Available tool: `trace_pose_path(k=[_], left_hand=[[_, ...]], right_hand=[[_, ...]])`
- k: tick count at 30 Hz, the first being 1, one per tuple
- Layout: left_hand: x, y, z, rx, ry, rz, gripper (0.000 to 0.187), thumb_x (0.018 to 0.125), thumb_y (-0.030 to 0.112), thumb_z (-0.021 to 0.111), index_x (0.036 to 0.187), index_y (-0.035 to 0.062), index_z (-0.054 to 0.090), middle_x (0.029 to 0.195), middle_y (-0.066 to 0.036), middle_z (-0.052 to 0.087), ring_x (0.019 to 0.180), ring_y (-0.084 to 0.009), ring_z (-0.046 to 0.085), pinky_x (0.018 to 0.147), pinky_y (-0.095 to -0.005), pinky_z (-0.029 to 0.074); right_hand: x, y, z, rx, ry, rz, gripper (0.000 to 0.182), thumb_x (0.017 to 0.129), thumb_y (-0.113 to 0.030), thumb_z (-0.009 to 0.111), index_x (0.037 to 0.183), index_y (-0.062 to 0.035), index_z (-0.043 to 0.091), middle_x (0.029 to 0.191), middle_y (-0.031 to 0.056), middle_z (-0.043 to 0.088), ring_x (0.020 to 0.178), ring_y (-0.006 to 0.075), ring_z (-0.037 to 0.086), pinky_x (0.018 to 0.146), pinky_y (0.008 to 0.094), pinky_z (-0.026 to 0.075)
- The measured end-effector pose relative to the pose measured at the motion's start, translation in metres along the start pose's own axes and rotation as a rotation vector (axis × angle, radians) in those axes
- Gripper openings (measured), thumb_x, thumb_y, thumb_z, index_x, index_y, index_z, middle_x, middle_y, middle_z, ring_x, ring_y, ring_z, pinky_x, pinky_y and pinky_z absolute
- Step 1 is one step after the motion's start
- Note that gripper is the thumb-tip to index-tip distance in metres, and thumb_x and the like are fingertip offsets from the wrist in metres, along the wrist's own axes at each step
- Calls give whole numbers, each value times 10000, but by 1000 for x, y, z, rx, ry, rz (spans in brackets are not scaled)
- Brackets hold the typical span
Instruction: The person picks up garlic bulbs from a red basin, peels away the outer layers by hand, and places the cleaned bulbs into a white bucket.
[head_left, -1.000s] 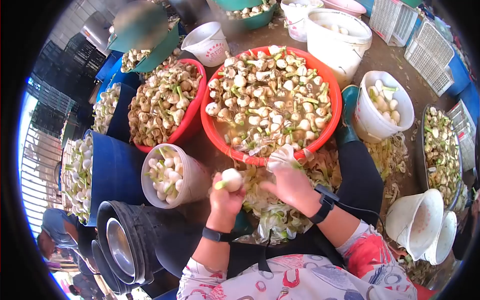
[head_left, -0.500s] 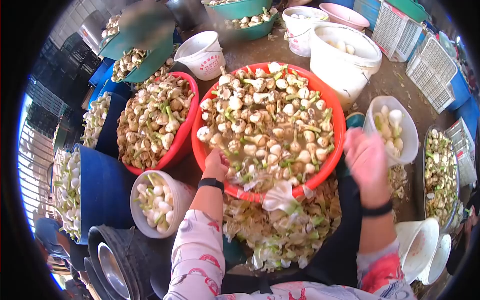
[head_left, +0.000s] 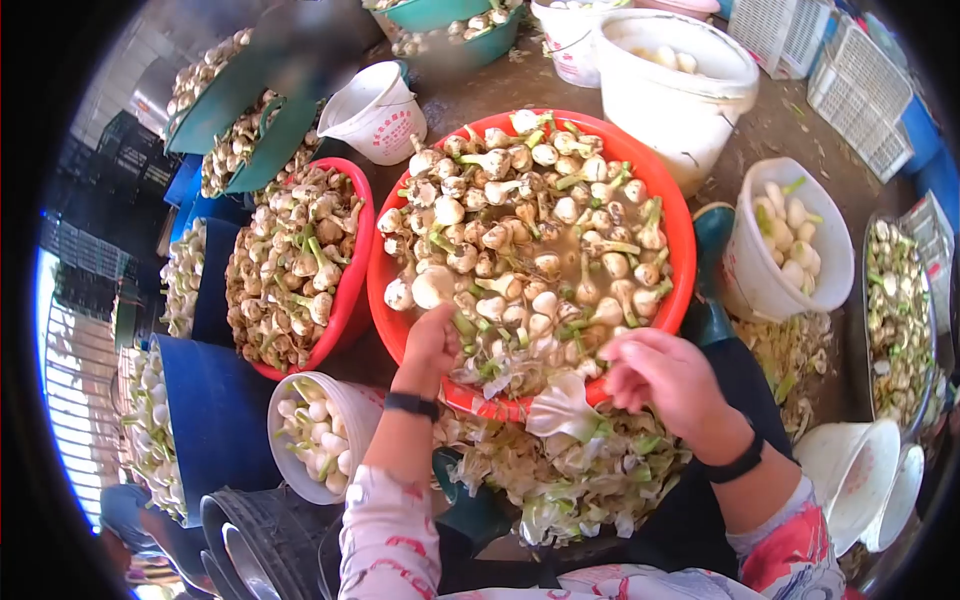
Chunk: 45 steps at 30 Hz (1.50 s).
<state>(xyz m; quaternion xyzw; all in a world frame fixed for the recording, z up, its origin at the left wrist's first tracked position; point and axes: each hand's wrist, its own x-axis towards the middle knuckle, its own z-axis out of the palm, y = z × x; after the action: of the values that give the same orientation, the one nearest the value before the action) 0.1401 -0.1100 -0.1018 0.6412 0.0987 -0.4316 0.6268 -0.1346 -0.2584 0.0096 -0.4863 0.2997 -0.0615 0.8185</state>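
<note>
A red basin [head_left: 682, 290] holds many garlic bulbs [head_left: 505, 235] in murky brown water. My left hand [head_left: 432, 345] is closed at the basin's near left edge, with a large pale garlic bulb [head_left: 434, 287] standing just above its fingers. Over the near right rim is my right hand [head_left: 665, 380], fingers loosely curled and somewhat apart, with nothing visible in them. A pale peeled garlic skin [head_left: 563, 408] drapes over the rim between the hands. Below it lies a heap of garlic skins [head_left: 570, 480].
A white bucket [head_left: 840, 245] of cleaned garlic stands to the right, another white bucket [head_left: 365, 410] to the left. A second red tub [head_left: 362, 230] heaped with garlic adjoins the basin. Behind are a large white bucket [head_left: 650, 110] and a small white bucket [head_left: 385, 125].
My right hand has moved left and down from beside the right-hand white bucket to the basin's near rim. A large bulb now shows above my left hand, which stays by the rim.
</note>
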Motion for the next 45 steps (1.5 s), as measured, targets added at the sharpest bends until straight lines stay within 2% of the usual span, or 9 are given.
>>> trace_pose_path(k=[7, 10, 14, 26, 30, 32, 37, 40, 45], left_hand=[[-184, -25, 58, 809, -335, 795, 285, 743, 89, 567, 1016, 24, 511, 850, -46, 568, 775, -91, 533, 652, -222, 423], [-231, -27, 58, 328, -613, 557, 383, 766, 177, 571, 1086, 10, 445, 907, -60, 553, 797, -115, 535, 638, -233, 423], [-255, -48, 27, 511, -328, 660, 488, 819, 342, 491, 1139, -7, 375, 931, -71, 547, 803, -123, 546, 585, -216, 404], [-251, -74, -13, 693, -206, 870, 538, 737, 272, 591, 1113, -56, 389, 993, -124, 551, 907, -195, 538, 822, -302, 409], [-238, -67, -25, -292, -489, 308, 574, 623, 340, 587, 1033, -42, 466, 861, -91, 551, 677, -175, 552, 540, -257, 460], [-235, -64, -30, -323, -515, 278, 603, 589, 362, 587, 1016, -50, 477, 832, -99, 544, 631, -165, 537, 475, -249, 436], [-221, -70, -37, -303, -701, 114, 640, 578, 363, 589, 1040, -60, 459, 834, -114, 543, 594, -181, 534, 490, -249, 438], [-229, -60, -28, -172, -714, 80, 657, 587, 363, 629, 1075, -36, 444, 888, -103, 537, 644, -170, 543, 516, -247, 438], [-242, -64, -14, 591, -222, 574, 519, 602, 162, 688, 1042, 7, 461, 884, -79, 542, 713, -164, 529, 655, -254, 440]], right_hand=[[0, 28, 46, 37, -276, -26, 311, 858, -309, 457, 910, -6, 502, 654, 44, 522, 460, 99, 483, 385, 227, 376], [-25, 41, 59, -65, -267, -262, 248, 855, -237, 470, 911, 4, 493, 668, 32, 523, 530, 93, 503, 450, 232, 388], [-57, 53, 75, -517, -192, -690, 224, 848, -160, 446, 978, 21, 468, 713, 142, 555, 663, 262, 560, 581, 328, 417], [-60, 70, 85, -1139, -250, -617, 175, 782, -158, 489, 714, 2, 510, 566, 172, 517, 536, 340, 516, 494, 401, 402], [-29, 78, 67, -965, -170, -603, 173, 755, -126, 463, 634, -21, 525, 576, 166, 531, 558, 319, 543, 501, 393, 423], [19, 113, 27, -1592, -369, -384, 185, 760, -177, 495, 693, -21, 567, 668, 155, 575, 633, 332, 559, 553, 403, 453], [-26, 70, 81, -731, -256, -856, 301, 779, -124, 530, 1064, -30, 507, 894, 149, 569, 823, 319, 546, 718, 368, 438], [-32, 58, 83, -835, -594, -497, 223, 781, -177, 517, 943, -32, 563, 871, 156, 570, 848, 301, 540, 735, 368, 418], [-38, 82, 78, -1051, -265, -712, 159, 713, -59, 496, 831, -34, 599, 736, 146, 584, 721, 326, 550, 625, 391, 433]])
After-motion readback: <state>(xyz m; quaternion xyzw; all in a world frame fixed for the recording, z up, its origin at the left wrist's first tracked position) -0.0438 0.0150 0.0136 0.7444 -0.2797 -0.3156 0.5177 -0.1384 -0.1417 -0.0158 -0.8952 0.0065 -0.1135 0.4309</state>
